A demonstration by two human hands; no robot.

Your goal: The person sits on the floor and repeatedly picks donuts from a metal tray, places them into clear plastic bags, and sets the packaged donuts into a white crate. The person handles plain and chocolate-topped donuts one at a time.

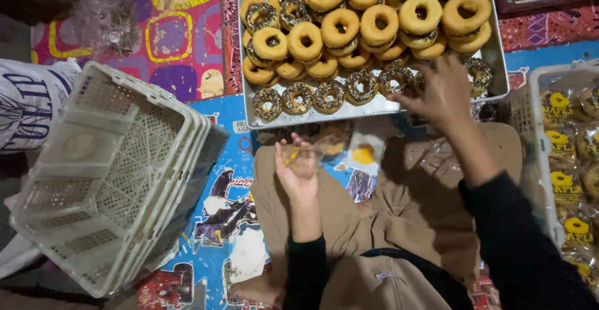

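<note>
Right hand [444,92] over sprinkled doughnuts [362,88]

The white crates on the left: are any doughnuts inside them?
No, the stacked white crates lie tipped with only bare lattice showing; the doughnuts sit on the metal tray.

Free room, centre of frame: strip of patterned floor mat [231,160] between the metal tray [246,48] at top and the person's lap, partly taken by a clear plastic bag [318,151] in the left hand [298,169].

Obstacles, left: stacked white plastic crates [112,179], tilted, close beside the left knee.

Obstacles, right: white basket [521,107] of bagged doughnuts, near the right arm.

Tray: doughnuts [362,29] piled across it; right hand [440,95] over the front row at lower right. Bare metal only along the front edge.
</note>
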